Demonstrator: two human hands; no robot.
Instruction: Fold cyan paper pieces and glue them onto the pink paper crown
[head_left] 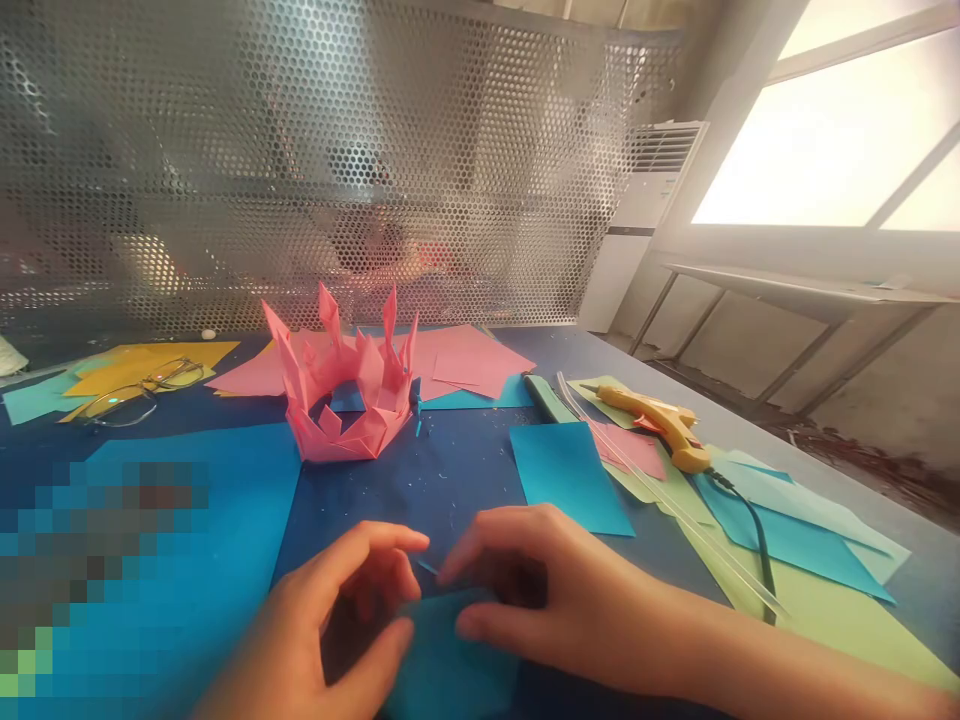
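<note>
My left hand (341, 620) and my right hand (540, 590) meet at the near edge of the table over a small teal paper piece (450, 655). Both pinch it with fingertips and thumbs, and part of the paper is hidden beneath them. Beyond my hands stands a pink folded paper crown (341, 385) with several upright points. A loose teal square sheet (566, 475) lies just past my right hand.
A yellow glue gun (660, 420) with a black cord and clear glue sticks (660, 490) lie on green, pink and teal sheets at right. Eyeglasses (139, 390) rest on yellow paper at far left. A perforated metal screen (337, 150) walls the table's back. A large blue sheet (225, 500) is at left.
</note>
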